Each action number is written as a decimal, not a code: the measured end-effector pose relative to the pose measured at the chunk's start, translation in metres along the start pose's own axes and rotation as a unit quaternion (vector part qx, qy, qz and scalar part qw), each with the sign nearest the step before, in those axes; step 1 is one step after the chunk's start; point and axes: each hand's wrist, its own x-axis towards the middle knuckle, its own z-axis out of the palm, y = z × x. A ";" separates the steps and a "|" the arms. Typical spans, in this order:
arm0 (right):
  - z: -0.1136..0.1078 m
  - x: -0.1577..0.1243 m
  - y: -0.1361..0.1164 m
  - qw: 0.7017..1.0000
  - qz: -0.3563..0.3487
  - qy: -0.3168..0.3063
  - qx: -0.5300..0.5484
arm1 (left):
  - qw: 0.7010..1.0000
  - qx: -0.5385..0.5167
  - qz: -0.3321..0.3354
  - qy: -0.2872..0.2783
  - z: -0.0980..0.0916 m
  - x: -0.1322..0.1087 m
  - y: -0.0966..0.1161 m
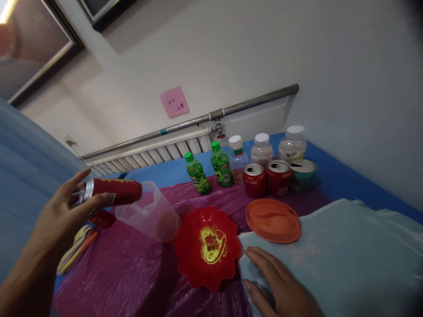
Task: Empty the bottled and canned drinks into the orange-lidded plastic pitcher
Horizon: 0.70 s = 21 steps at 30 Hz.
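My left hand point(62, 207) is wrapped round a red drink can point(120, 192), which lies on its side in the grip, its silver end toward my palm. Just behind and below the can is a clear plastic pitcher point(147, 215), tilted on the table. A second red can point(102, 218) is partly hidden under my left hand. My right hand point(280, 281) is open, fingers spread over a light blue sheet point(350, 246). Beside its fingertips is a red scalloped plate point(188, 259) with a yellow heart print.
Two green bottles point(197, 175) and several white-capped clear containers point(262, 149) stand at the back. Before them are two red cans point(254, 182) and a green tin point(304, 176). An orange oval dish point(273, 220) lies at right, folded striped cloth point(77, 248) at left. Purple plastic film point(115, 264) covers the table.
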 end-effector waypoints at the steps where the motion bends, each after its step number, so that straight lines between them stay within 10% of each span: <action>1: 0.000 0.000 0.000 1.000 0.000 -0.002 -0.002 | 1.000 -0.005 -0.001 -0.007 -0.001 0.001 -0.005; 21: 0.004 0.000 0.001 0.995 -0.061 0.017 -0.071 | 0.992 0.012 -0.067 -0.106 -0.020 0.007 -0.066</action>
